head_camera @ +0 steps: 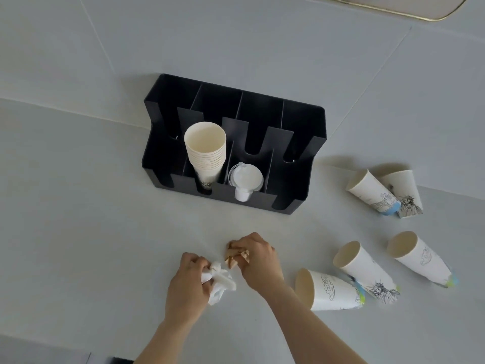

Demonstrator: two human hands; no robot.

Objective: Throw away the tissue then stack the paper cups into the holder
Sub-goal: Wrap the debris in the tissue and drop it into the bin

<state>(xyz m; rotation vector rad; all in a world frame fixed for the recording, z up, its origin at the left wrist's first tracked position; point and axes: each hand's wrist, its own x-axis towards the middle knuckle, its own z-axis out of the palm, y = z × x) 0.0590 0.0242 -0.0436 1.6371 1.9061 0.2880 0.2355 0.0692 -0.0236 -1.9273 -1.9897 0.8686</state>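
Low in the frame, just left of centre, the left hand is closed around a crumpled white tissue, and the right hand beside it is bunched over a crumpled brown tissue on the pale worktop. Both wads look light, soft and squashable, so a loose full-fist pinch anywhere on the bundle should hold them; the risk is a loose corner trailing out. No bin shows in the frame.

At centre stands a black cup holder with 4 slots: the 2nd from the left carries a stack of paper cups, the 3rd holds white lids.

At right, 5 loose paper cups lie on their sides: 2 touching in the upper right and 3 in the lower right. They seem thin-walled and easy to dent, best taken lightly around the body near the rim. Their prints show line drawings, including a Statue of Liberty figure; no writing is readable.
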